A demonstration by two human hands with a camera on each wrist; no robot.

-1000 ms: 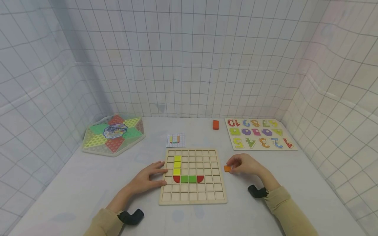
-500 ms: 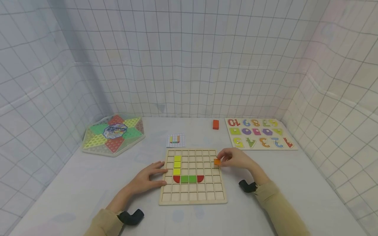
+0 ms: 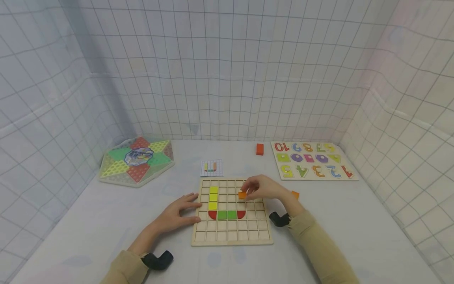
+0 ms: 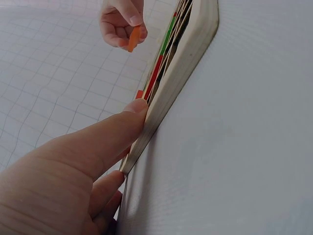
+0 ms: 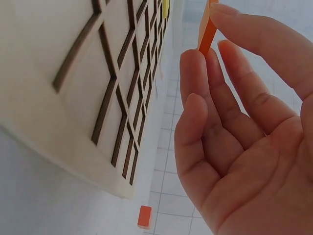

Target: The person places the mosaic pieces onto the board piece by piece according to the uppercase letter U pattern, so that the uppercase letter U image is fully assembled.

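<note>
My right hand (image 3: 264, 187) pinches an orange square tile (image 3: 242, 195) between thumb and fingers, over the right half of the wooden grid board (image 3: 232, 236). In the right wrist view the tile (image 5: 208, 30) is held by its edges, tilted and apart from the board. My left hand (image 3: 175, 213) rests along the board's left edge, fingers spread; the left wrist view shows its thumb against the rim. On the board lie a column of yellow tiles (image 3: 213, 197) and a row of green tiles (image 3: 227, 215) with a red rounded piece (image 3: 241, 215) at either end.
Behind the board lies a pattern card (image 3: 212, 168). A star-patterned game board (image 3: 137, 161) is at left, a number puzzle (image 3: 314, 161) at right. A red-orange block (image 3: 260, 149) stands at the back. Another orange piece (image 3: 295, 195) shows beside my right forearm.
My right hand has lifted the orange tile from the table right of the board and carried it left over the grid. The left hand has stayed at the board's edge.
</note>
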